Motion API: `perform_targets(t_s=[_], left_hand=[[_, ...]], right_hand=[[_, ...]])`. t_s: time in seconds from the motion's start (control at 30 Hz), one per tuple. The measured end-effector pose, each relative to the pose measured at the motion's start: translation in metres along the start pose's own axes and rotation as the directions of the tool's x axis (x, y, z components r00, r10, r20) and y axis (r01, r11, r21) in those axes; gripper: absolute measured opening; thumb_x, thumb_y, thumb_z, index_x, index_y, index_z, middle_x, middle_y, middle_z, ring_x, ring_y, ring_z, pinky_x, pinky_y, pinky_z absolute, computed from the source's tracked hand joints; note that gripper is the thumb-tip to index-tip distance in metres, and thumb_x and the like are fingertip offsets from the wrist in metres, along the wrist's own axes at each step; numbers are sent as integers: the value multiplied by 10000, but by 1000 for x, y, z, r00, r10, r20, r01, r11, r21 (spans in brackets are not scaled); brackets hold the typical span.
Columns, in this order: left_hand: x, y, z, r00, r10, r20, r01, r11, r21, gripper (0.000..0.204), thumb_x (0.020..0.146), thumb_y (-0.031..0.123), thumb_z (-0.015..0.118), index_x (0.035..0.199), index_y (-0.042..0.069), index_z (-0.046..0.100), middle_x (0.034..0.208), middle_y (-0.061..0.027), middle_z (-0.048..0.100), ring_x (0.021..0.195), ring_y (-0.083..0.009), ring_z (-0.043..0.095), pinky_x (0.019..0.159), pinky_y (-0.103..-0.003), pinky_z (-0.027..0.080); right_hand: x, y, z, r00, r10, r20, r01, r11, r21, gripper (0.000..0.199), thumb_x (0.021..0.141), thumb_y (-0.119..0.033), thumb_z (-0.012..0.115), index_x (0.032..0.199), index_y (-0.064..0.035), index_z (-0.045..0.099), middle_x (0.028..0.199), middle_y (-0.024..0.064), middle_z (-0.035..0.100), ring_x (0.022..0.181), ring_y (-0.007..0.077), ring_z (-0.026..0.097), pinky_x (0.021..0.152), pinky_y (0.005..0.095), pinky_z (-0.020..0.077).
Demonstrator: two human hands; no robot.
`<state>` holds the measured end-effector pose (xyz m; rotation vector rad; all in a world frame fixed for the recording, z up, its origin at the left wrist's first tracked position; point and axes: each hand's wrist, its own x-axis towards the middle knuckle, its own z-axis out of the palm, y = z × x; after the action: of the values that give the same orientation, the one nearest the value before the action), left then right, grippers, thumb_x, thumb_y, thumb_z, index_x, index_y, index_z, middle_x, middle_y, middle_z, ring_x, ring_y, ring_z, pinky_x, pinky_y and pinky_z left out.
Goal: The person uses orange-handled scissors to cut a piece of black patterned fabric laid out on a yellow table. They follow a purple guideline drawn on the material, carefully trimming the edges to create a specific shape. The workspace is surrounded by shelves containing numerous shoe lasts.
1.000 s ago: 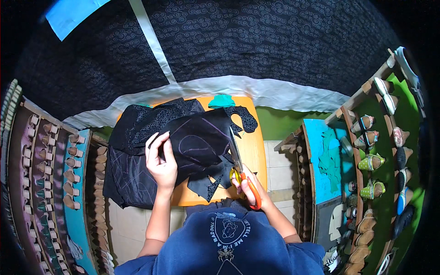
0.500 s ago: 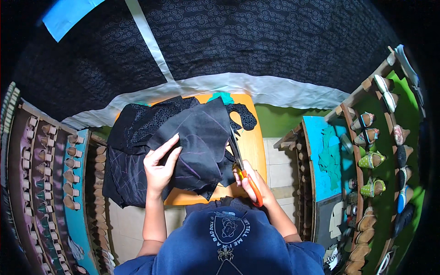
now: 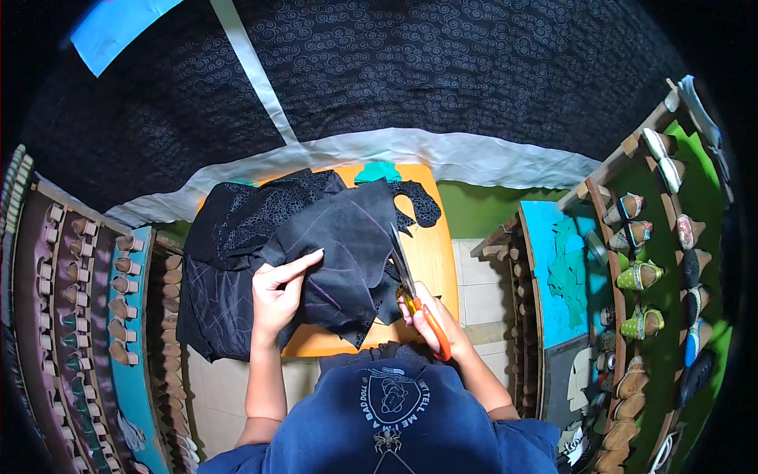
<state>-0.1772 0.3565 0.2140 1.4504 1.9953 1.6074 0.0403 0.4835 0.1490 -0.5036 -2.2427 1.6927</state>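
Observation:
My left hand pinches a black fabric piece marked with thin purple lines, its index finger stretched along the top. The piece is raised and tilted over a yellow-orange table. My right hand grips a pair of scissors with orange handles, blades pointing away from me along the fabric's right edge. More marked black fabric hangs over the table's left side, with black patterned openwork material above it. A curved black offcut lies at the far right of the table.
Teal material sits at the table's far edge. Racks of shoe lasts line the left; finished shoes hang on the right. A blue board with green pieces stands nearby. Dark patterned cloth covers the far side.
The left hand has shifted slightly right, its fingers drawn closer together on the fabric. The fabric's top corner has dipped a little. The scissors stay by the right edge, tilted slightly more to the left.

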Motion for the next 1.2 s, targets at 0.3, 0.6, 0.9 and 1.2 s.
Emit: perform_targets(t_s=[0.3, 0.6, 0.9, 1.2], left_hand=[[3, 11, -1, 999, 5, 36, -6, 1000, 18, 229, 657, -7, 660, 884, 12, 644, 830, -103, 643, 697, -108, 625, 657, -184, 464], [3, 17, -5, 998, 8, 58, -11, 999, 36, 249, 640, -14, 669, 886, 11, 645, 839, -96, 643, 699, -105, 622, 684, -197, 464], [4, 13, -8, 998, 60, 37, -62, 996, 64, 254, 630, -15, 677, 881, 4, 645, 826, -98, 644, 682, -112, 625, 673, -198, 464], [0, 10, -11, 997, 32, -70, -18, 982, 188, 269, 591, -1, 713, 851, 50, 665, 831, -74, 647, 771, -129, 567, 770, -250, 413]], right_hand=[[-1, -2, 5, 999, -9, -31, 11, 997, 79, 540, 819, -506, 349, 1011, -3, 393, 734, 60, 466, 631, 133, 460, 605, 253, 394], [-1, -3, 3, 998, -12, -62, 17, 997, 74, 575, 813, -539, 339, 998, 2, 400, 744, 70, 483, 624, 141, 468, 602, 260, 398], [-3, -9, -1, 999, 40, -10, -40, 999, 29, 300, 806, -277, 440, 942, -22, 359, 773, 135, 527, 708, 291, 540, 662, 349, 433], [-4, -9, -4, 1000, 5, -13, -5, 1000, 13, 287, 797, -263, 444, 917, -18, 356, 760, 140, 520, 695, 305, 538, 647, 356, 428]])
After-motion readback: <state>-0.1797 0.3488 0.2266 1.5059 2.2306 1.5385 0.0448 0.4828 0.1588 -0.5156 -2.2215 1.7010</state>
